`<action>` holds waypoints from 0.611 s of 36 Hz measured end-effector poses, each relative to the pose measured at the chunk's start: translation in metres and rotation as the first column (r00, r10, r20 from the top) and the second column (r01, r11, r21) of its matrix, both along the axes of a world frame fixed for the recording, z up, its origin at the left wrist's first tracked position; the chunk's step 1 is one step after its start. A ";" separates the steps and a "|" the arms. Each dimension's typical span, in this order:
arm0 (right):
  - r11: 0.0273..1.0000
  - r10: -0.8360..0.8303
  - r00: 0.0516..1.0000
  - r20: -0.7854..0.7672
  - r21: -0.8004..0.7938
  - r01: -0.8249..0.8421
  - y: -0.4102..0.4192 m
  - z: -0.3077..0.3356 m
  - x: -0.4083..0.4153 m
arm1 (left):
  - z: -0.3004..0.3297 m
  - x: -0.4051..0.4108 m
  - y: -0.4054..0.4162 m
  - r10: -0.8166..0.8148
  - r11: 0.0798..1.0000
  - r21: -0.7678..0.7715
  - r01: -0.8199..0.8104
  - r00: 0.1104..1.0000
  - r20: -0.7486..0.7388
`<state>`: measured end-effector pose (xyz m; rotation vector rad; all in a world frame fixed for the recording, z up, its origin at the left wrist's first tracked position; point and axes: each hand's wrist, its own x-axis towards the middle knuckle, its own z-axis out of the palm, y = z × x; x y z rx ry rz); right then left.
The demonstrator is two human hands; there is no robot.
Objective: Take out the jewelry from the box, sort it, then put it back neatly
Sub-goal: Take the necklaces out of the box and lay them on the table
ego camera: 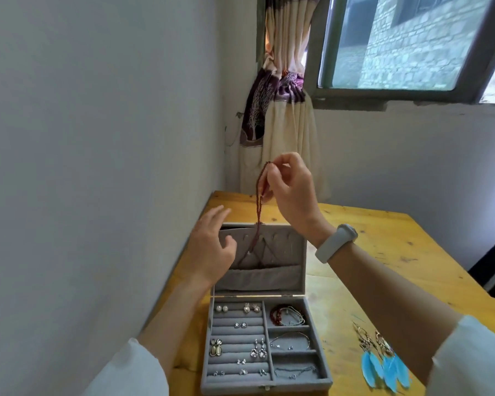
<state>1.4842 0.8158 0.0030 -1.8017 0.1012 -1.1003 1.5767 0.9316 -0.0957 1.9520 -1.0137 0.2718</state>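
Pinching a necklace with the right hand, left hand loose and empty. Box below mostly full (feather earrings right of it), so probably near done.

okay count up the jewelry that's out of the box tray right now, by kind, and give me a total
Beaded necklaces: 1, the dark red necklace pinched in the right hand, hanging down in front of the open lid
Blue feather earrings: 2, the feather earrings lying on the wooden table
Total: 3
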 end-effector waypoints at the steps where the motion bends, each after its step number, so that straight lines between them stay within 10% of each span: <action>1: 0.999 0.021 1.000 0.021 0.037 -0.022 0.001 0.007 -0.005 | 0.007 -0.006 -0.001 -0.052 0.996 -0.078 0.046 0.995 -0.081; 10: 0.964 0.018 0.990 0.138 0.261 -0.054 -0.017 0.027 -0.063 | 0.038 -0.075 -0.015 -0.571 0.810 -0.304 0.501 0.558 -0.602; 22: 0.702 -0.412 0.891 -0.189 0.558 0.443 -0.116 -0.096 -0.209 | -0.044 -0.195 -0.062 -0.357 0.776 -0.057 0.628 0.363 -0.861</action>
